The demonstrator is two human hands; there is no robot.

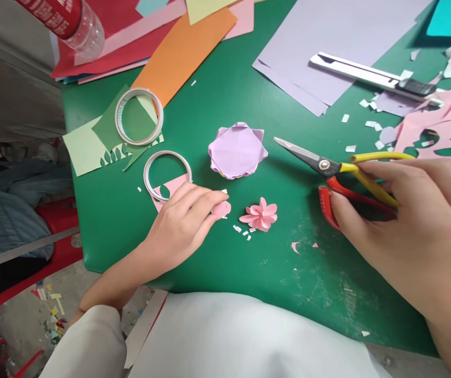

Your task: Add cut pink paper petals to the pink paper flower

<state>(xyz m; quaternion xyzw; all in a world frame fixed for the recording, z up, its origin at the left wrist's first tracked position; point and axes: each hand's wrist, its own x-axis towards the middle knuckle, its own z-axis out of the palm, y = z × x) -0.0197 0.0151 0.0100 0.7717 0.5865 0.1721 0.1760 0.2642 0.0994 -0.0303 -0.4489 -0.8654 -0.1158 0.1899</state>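
Head camera shows the left hand (186,223) pinching a pink paper piece (221,209) left of the pink flower (262,214). The right hand (410,215) grasps scissors (325,167) beside the purple paper shape (237,150)

Scissors (325,167) yellow-and-red; flower (262,215) pink; table (217,273) green.

The plastic bottle (77,29) is cut off by the top edge, its label only partly readable. Fingers of the left hand (188,223) cover part of a small pink paper piece (221,209), and the right hand (414,210) hides part of the scissors' handles (367,181).
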